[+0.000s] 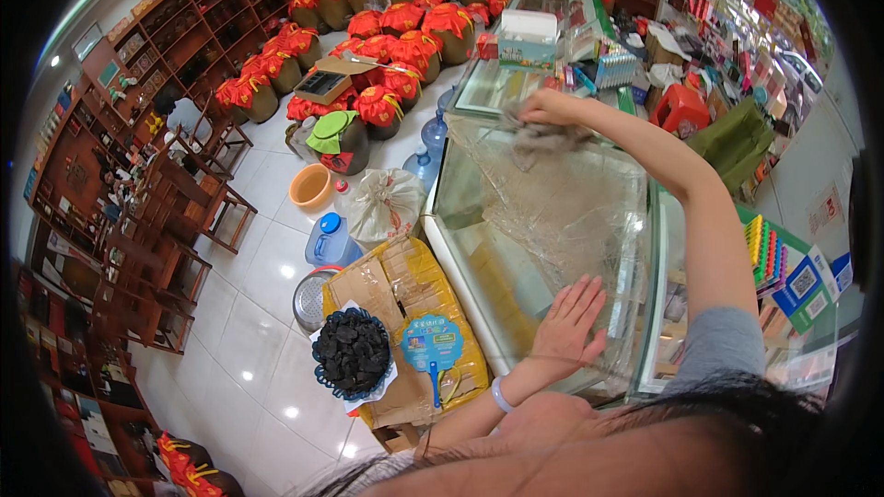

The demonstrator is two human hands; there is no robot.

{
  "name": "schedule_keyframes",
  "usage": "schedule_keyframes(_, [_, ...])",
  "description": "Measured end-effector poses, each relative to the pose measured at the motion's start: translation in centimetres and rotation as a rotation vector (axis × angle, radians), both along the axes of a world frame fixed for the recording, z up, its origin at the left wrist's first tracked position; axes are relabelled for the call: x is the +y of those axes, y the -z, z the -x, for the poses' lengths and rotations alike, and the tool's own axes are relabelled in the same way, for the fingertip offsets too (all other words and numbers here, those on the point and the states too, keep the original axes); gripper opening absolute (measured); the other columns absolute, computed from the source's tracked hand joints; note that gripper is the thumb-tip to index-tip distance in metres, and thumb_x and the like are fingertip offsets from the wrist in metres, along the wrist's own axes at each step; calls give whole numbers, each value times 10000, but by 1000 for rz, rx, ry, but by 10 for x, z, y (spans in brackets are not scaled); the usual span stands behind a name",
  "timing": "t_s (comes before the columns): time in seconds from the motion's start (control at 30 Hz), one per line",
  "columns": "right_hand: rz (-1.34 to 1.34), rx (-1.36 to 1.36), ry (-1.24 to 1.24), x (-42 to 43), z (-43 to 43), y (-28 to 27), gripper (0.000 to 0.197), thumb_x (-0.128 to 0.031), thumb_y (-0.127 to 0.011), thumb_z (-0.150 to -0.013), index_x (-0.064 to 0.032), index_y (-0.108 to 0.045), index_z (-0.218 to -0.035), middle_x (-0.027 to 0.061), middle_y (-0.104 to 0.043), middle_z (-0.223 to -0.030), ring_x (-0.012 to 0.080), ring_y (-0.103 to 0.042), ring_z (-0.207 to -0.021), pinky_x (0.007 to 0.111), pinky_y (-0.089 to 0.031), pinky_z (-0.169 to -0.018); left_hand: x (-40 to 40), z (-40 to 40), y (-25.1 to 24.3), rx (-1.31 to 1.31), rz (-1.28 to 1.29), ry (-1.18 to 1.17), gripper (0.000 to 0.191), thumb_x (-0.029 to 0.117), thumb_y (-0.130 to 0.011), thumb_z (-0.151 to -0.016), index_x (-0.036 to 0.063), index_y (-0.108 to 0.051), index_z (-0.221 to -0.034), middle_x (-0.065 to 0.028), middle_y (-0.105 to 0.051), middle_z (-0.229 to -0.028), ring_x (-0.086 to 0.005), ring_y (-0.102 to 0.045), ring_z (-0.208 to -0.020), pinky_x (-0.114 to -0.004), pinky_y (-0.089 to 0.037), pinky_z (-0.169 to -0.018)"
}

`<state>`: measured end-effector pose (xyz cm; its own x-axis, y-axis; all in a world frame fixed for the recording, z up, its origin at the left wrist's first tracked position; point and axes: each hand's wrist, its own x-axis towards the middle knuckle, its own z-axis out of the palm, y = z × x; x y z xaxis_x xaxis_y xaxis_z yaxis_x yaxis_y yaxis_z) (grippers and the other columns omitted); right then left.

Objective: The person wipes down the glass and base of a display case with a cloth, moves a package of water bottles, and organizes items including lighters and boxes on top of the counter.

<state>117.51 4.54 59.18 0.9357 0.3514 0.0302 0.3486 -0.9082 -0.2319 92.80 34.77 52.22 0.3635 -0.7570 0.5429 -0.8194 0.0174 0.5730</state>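
Observation:
A glass display case [483, 248] stands before me, its top partly covered by a clear, wrinkled plastic sheet [545, 235]. My left hand [570, 323], with a pale bangle [501, 395] at the wrist, lies flat on the near part of the sheet, fingers spread. At the far edge of the case, my right hand [549, 108] grips a crumpled grey cloth [542, 141], which rests on the glass and is partly blurred. My right arm reaches over the right side of the case.
Left of the case are a taped cardboard box [428, 269] bearing a blue fan [431, 343], a basket of black pieces [352, 352], a tied sack [387, 203] and water bottles [434, 134]. Red-covered jars [449, 21] stand beyond. A white box [528, 38] sits on the farther case.

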Motion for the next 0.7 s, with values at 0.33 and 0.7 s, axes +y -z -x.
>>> schedule_keyframes(0.33, [-499, -291, 486, 12, 160, -105, 286, -239, -541, -827, 37, -614, -852, -8, -554, -667, 63, -460, -662, 240, -410, -617, 23, -41, 22, 743, 348, -428, 275, 164, -581, -777, -8, -555, -991, -91, -587, -937, -195, -534, -835, -304, -411, -784])
schedule_keyframes(0.7, [-1919, -18, 784, 85, 342, -89, 356, -347, -526, -809, -68, -575, -1024, 51, -608, -926, 159, -579, -811, 298, -464, -732, 35, 28, 4, 1282, -131, 15, 286, 283, -531, -841, 2, -582, -863, -45, -588, -756, -125, -571, -678, -257, -455, -658])
